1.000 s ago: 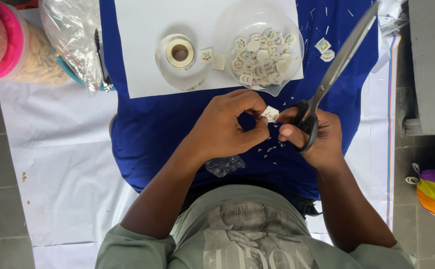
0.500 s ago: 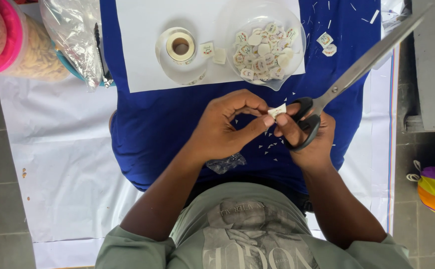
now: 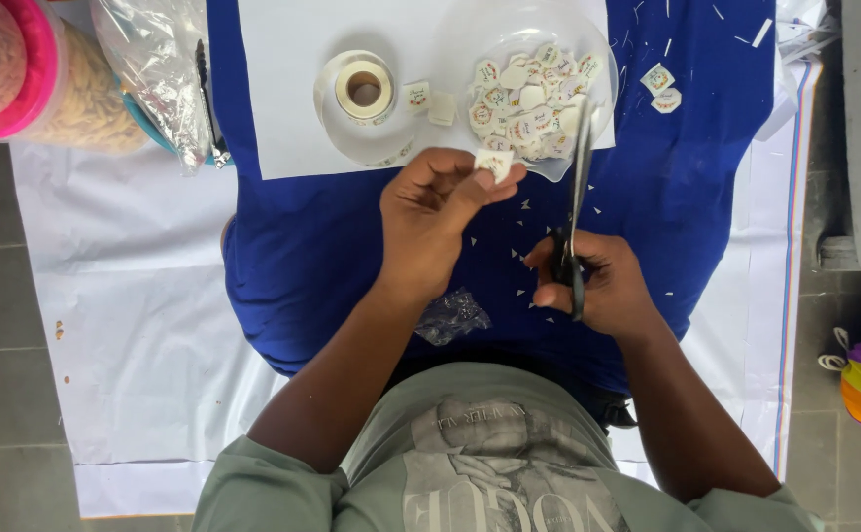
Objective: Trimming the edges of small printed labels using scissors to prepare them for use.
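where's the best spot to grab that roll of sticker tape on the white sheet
Probably by its outer rim, coming from above. The roll of sticker tape lies flat on the white sheet with its hollow core facing up, so fingers can pinch across the rim, or one finger can go into the core. Approach from its left side: loose stickers and the clear bowl crowd its right.

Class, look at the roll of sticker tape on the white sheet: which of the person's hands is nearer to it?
Left. The left hand, pinching a small sticker, sits just below the roll. The right hand, gripping scissors, is farther down and right.
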